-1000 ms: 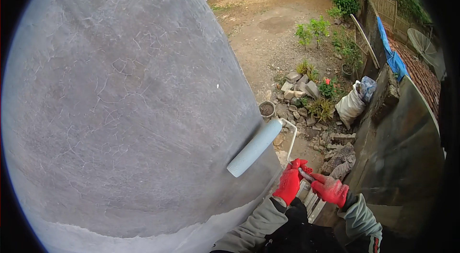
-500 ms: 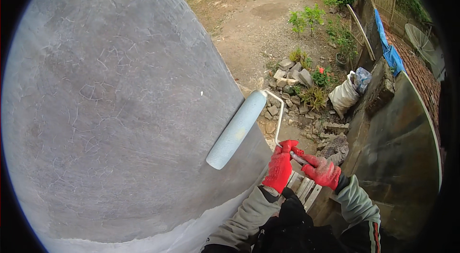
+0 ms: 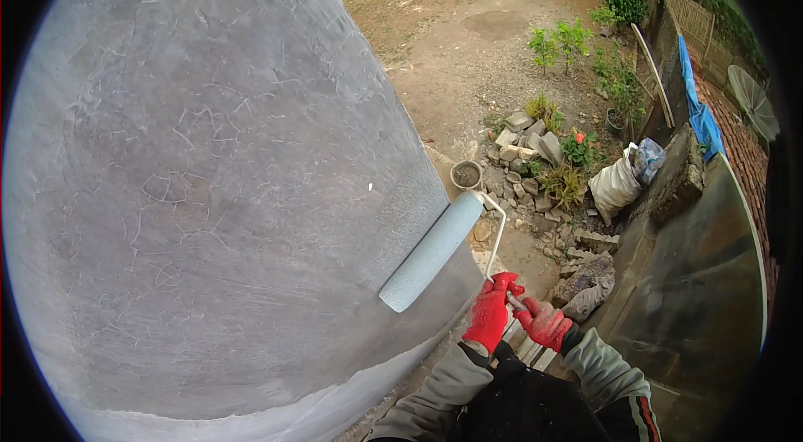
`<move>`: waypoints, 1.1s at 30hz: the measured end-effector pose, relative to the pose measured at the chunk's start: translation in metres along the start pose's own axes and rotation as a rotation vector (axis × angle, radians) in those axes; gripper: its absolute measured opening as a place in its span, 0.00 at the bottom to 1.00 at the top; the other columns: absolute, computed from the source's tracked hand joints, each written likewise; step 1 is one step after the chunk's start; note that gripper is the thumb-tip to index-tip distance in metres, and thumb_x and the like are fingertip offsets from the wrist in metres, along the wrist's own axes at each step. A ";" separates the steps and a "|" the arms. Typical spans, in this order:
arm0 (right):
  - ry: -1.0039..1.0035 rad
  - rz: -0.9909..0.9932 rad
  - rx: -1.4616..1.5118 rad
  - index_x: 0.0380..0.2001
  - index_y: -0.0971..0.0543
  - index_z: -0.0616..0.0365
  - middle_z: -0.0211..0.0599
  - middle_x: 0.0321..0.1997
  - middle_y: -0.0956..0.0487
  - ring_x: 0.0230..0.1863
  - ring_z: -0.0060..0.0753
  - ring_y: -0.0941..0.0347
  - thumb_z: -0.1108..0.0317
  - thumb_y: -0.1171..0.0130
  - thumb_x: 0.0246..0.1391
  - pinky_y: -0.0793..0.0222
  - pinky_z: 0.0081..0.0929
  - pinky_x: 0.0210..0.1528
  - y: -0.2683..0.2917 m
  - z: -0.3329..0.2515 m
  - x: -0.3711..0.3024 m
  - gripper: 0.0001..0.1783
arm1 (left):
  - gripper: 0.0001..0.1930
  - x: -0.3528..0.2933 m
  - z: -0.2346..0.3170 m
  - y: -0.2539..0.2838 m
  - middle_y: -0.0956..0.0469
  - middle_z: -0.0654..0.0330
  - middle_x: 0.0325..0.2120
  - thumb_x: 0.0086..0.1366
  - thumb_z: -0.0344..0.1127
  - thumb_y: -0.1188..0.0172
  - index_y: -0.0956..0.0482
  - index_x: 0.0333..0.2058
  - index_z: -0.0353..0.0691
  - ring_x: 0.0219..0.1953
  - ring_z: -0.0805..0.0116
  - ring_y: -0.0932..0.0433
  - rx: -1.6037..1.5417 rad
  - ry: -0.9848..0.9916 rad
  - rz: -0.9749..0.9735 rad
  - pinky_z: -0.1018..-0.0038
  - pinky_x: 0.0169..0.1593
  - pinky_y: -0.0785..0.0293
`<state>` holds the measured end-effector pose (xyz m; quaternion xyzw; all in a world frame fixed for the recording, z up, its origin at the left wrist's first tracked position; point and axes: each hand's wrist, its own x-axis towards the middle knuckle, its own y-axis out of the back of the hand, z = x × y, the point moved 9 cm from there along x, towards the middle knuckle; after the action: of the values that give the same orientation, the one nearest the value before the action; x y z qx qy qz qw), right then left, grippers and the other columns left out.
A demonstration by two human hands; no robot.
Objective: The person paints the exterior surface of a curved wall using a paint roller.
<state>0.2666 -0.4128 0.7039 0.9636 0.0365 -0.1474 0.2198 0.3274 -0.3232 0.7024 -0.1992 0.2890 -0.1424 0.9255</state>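
Note:
A paint roller with a pale blue sleeve lies slantwise against the grey wall, close to the wall's right edge. Its white wire frame bends down to a handle gripped by both hands. My left hand, in a red glove, is closed round the handle near the wire. Just to its right, my right hand, also red-gloved and dusty, is closed on the handle's lower part. The grey wall carries pale hairline cracks. A whiter band runs along its bottom.
Far below lies a dirt yard with a bucket, a rubble heap and plants. A white sack leans by a low wall on the right. Wooden slats show beneath my hands. A dark panel stands right of me.
The view has shifted, and the bucket beyond the wall's edge now shows. The roller, still against the wall, and both hands appear slightly lower in the picture. Both hands keep their grip.

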 end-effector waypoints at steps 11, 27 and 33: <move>0.159 0.130 -0.113 0.51 0.27 0.57 0.48 0.34 0.19 0.37 0.52 0.22 0.64 0.47 0.58 0.28 0.40 0.37 0.052 -0.103 0.010 0.18 | 0.15 -0.045 0.146 -0.060 0.25 0.62 0.29 0.72 0.40 0.54 0.25 0.48 0.37 0.40 0.67 0.23 0.336 -0.596 -0.124 0.74 0.45 0.27; 0.065 0.111 0.168 0.43 0.23 0.57 0.43 0.23 0.23 0.25 0.41 0.26 0.61 0.50 0.59 0.31 0.36 0.31 0.024 -0.087 0.013 0.15 | 0.19 -0.040 0.105 -0.029 0.28 0.58 0.50 0.73 0.36 0.54 0.34 0.60 0.38 0.49 0.64 0.26 0.026 -0.278 -0.072 0.72 0.52 0.30; 0.210 0.233 0.098 0.43 0.26 0.56 0.53 0.26 0.23 0.31 0.58 0.25 0.60 0.48 0.58 0.32 0.44 0.32 0.050 -0.090 0.038 0.14 | 0.22 -0.045 0.129 -0.047 0.35 0.58 0.59 0.71 0.29 0.56 0.41 0.63 0.37 0.51 0.69 0.29 0.298 -0.707 -0.044 0.74 0.51 0.31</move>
<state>0.3340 -0.4184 0.7901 0.9811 -0.0600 -0.0208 0.1830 0.3615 -0.3104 0.8424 -0.1056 -0.0760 -0.1254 0.9835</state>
